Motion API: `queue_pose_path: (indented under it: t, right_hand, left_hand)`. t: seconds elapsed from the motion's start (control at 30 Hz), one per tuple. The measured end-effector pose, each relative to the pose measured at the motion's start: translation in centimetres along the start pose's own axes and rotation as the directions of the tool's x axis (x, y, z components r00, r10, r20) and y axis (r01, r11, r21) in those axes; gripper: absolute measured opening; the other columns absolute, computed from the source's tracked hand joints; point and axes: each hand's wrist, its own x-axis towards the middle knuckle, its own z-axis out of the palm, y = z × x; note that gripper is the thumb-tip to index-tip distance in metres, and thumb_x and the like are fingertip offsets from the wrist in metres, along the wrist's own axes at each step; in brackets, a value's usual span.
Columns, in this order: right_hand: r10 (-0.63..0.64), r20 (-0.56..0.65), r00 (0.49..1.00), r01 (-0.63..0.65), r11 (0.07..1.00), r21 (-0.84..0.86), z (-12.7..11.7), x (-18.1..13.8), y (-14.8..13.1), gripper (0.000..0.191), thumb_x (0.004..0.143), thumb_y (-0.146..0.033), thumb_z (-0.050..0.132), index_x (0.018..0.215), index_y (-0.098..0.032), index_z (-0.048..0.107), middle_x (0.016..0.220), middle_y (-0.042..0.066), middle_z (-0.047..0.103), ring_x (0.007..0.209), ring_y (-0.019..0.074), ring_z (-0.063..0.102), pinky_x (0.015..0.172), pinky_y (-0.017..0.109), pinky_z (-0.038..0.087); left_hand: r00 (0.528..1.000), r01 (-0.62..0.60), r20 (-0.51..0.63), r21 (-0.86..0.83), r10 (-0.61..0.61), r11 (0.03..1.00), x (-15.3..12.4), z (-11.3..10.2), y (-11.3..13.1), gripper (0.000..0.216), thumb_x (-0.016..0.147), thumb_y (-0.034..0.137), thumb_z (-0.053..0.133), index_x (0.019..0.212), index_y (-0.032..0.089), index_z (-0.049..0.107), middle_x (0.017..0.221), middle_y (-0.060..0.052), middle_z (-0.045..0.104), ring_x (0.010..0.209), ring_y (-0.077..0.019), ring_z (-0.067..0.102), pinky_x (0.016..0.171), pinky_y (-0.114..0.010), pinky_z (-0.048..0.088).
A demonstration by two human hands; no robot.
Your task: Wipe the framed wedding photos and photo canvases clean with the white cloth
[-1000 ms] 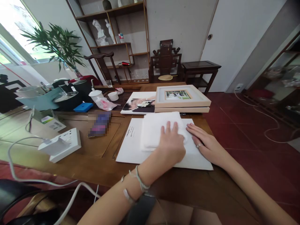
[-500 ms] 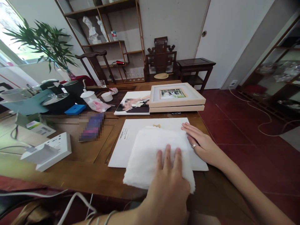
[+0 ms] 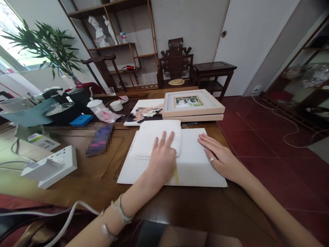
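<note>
A white flat album (image 3: 195, 168) lies on the wooden table (image 3: 108, 192) in front of me. My left hand (image 3: 161, 157) presses flat, fingers spread, on a folded white cloth (image 3: 151, 137) at the album's far left part. My right hand (image 3: 218, 157), with a ring, rests flat and open on the album's right edge. A thin yellow ribbon (image 3: 176, 175) shows on the album beside my left hand.
Two stacked light wooden picture frames (image 3: 192, 104) and a photo print (image 3: 144, 115) lie behind the album. A white power strip (image 3: 51, 166) with cables, a blue box (image 3: 81, 120), cups and pots stand at the left. The table edge drops to red floor on the right.
My left hand has pushed the cloth from the album's near edge up to its far left part. My right hand stayed on the album's right edge.
</note>
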Motion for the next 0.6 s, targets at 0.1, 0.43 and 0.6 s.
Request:
queue_pose_path:
  t: [0.1, 0.43, 0.6]
  right_hand:
    - [0.005, -0.002, 1.0, -0.005, 1.0, 0.0, 0.1, 0.0, 0.0, 0.042, 0.092, -0.024, 0.035, 0.132, -0.018, 0.049, 0.142, 0.007, 0.042, 0.133, 0.0236, 0.034, 0.111, 0.046, 0.03]
    - [0.019, 0.029, 0.999, -0.019, 1.0, -0.009, -0.1, -0.1, -0.1, 0.044, 0.093, -0.025, 0.033, 0.134, -0.014, 0.047, 0.143, 0.008, 0.041, 0.134, 0.0227, 0.031, 0.112, 0.044, 0.029]
    - [0.028, 0.026, 0.999, -0.028, 1.0, 0.005, -0.1, -0.1, -0.2, 0.043, 0.093, -0.026, 0.034, 0.132, -0.015, 0.048, 0.143, 0.008, 0.042, 0.134, 0.0236, 0.032, 0.112, 0.045, 0.029]
  left_hand:
    - [0.999, -0.043, -0.01, -0.039, 0.043, 0.998, -2.7, 0.3, 1.4, 0.024, 0.067, -0.001, 0.046, 0.06, 0.012, 0.065, 0.144, -0.016, 0.037, 0.135, -0.0394, 0.025, 0.107, -0.058, 0.029]
    - [0.998, 0.019, -0.059, -0.101, -0.025, 0.995, -5.8, 0.2, 2.8, 0.027, 0.068, 0.0, 0.044, 0.051, 0.013, 0.06, 0.144, -0.015, 0.038, 0.133, -0.0395, 0.027, 0.105, -0.059, 0.03]
    - [0.993, 0.113, 0.04, -0.104, -0.109, 0.988, -1.6, -0.6, 0.8, 0.026, 0.075, 0.002, 0.042, 0.06, 0.01, 0.062, 0.146, -0.018, 0.033, 0.135, -0.04, 0.023, 0.108, -0.058, 0.026]
